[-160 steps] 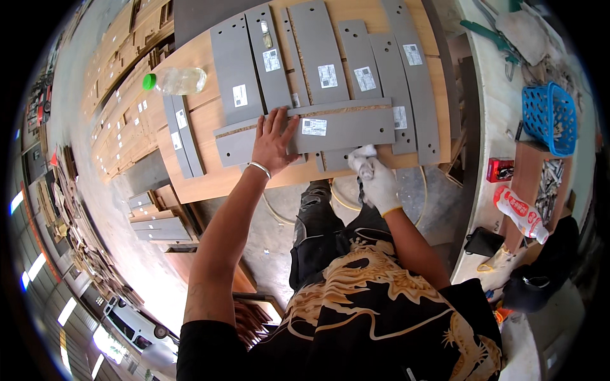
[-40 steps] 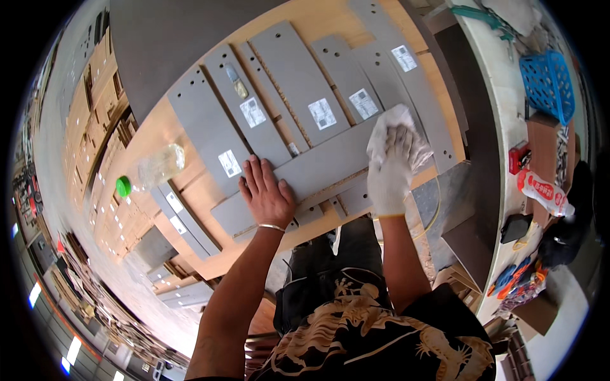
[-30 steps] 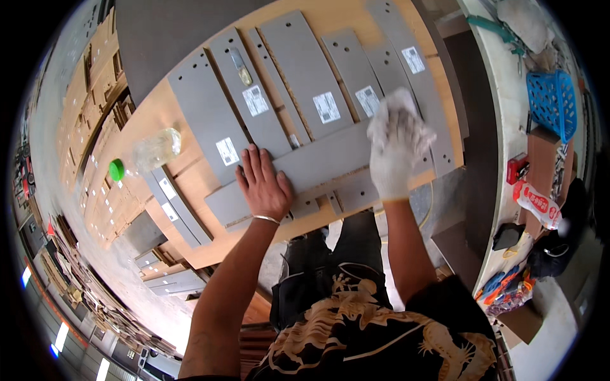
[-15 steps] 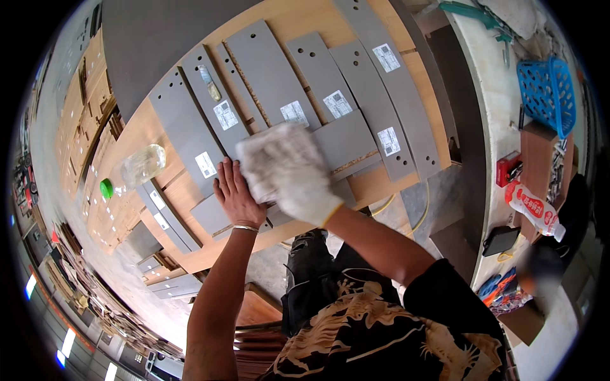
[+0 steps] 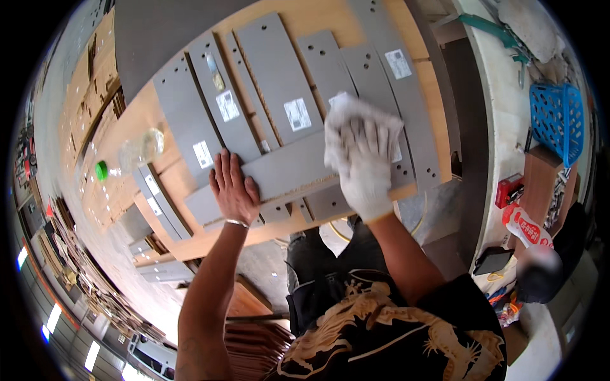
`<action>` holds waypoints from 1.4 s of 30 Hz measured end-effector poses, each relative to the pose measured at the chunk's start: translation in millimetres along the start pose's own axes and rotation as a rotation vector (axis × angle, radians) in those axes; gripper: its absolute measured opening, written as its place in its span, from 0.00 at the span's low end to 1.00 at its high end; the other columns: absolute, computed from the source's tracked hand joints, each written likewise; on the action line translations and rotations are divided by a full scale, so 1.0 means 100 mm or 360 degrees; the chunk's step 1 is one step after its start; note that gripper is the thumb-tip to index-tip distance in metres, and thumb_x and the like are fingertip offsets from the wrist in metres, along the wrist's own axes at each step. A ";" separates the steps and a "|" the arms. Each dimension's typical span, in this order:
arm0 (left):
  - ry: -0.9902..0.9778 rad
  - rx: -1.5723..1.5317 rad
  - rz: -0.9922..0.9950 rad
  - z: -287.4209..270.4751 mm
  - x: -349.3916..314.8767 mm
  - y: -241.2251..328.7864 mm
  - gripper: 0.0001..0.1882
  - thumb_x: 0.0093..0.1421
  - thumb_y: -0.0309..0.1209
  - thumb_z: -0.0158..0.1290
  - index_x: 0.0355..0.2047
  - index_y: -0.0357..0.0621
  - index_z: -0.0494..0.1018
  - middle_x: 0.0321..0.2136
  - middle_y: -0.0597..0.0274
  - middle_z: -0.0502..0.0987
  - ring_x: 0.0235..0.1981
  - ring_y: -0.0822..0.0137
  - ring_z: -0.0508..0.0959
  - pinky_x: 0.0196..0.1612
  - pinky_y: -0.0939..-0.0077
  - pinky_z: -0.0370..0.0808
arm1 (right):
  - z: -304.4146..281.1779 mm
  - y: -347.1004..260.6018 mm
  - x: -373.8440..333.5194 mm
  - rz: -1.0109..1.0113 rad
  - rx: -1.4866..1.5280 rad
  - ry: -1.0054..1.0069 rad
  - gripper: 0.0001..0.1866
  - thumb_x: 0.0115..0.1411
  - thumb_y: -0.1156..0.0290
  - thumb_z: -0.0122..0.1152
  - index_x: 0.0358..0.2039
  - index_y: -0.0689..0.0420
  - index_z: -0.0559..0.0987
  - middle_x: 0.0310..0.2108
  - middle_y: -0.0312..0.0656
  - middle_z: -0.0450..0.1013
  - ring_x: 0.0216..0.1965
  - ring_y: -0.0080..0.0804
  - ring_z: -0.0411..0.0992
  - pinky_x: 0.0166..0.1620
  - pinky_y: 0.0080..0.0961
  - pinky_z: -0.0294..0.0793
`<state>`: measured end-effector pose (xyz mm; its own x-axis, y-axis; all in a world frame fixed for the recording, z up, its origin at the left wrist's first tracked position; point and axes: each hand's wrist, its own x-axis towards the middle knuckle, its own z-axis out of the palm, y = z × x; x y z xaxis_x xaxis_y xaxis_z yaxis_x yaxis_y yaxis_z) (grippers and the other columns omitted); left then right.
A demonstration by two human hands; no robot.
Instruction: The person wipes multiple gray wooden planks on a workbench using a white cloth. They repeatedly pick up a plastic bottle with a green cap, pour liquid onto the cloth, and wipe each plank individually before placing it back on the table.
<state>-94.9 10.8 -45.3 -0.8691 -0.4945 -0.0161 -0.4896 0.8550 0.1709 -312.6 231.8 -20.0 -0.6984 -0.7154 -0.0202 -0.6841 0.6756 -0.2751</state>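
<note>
My bare left hand (image 5: 234, 190) lies flat, fingers stretched, on the left part of a long grey board (image 5: 289, 166) placed crosswise over other panels. My right hand (image 5: 365, 174), in a white knit glove, presses a whitish cloth (image 5: 338, 136) down near that board's right end. The cloth hides the board's end and parts of the labelled panels beneath. Several grey panels (image 5: 270, 70) with drilled holes and white labels lie side by side beyond my hands. A small slim clear object (image 5: 215, 73) rests on one of them.
A clear plastic bottle (image 5: 149, 146) and a green cap (image 5: 101, 170) are at the left. Two narrow grey strips (image 5: 166, 206) lie near the table's left front. On the right bench stand a blue basket (image 5: 559, 120), a red box (image 5: 509, 190) and a red-and-white package (image 5: 526, 225).
My right hand has moved the cloth rightward along the crosswise board, uncovering its middle. My left hand stays flat, slightly lower and further left in view.
</note>
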 end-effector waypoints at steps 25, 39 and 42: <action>0.0737 -0.0585 -0.0628 -0.28 0.09 -0.97 0.44 0.61 0.27 0.62 0.73 0.29 0.53 0.74 0.37 0.56 0.76 0.42 0.54 0.77 0.52 0.53 | -0.29 -0.56 -0.60 0.0591 0.2348 -0.0591 0.26 0.68 0.54 0.59 0.60 0.57 0.72 0.53 0.46 0.77 0.52 0.45 0.77 0.54 0.44 0.77; 0.0593 -0.1144 -0.0761 -0.83 1.22 -2.15 0.30 0.50 0.33 0.76 0.52 0.38 0.77 0.45 0.52 0.85 0.46 0.56 0.85 0.51 0.66 0.79 | -0.31 -0.31 -0.17 0.1045 0.3848 -0.0261 0.44 0.66 0.45 0.65 0.73 0.54 0.60 0.70 0.48 0.62 0.69 0.57 0.63 0.68 0.62 0.67; 0.0507 -0.0792 -0.0168 -0.95 1.17 -1.74 0.28 0.43 0.29 0.74 0.46 0.43 0.78 0.43 0.51 0.84 0.46 0.47 0.83 0.50 0.59 0.80 | -0.26 -0.55 -0.05 0.1061 0.3882 -0.0341 0.44 0.66 0.44 0.65 0.72 0.54 0.60 0.70 0.48 0.63 0.69 0.56 0.64 0.67 0.61 0.69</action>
<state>-104.8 -210.7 16.3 -0.7158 -0.6612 0.2245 -0.4136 0.6606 0.6266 -276.7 202.5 20.0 -0.4951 -0.7060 -0.5064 0.8682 -0.4247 -0.2567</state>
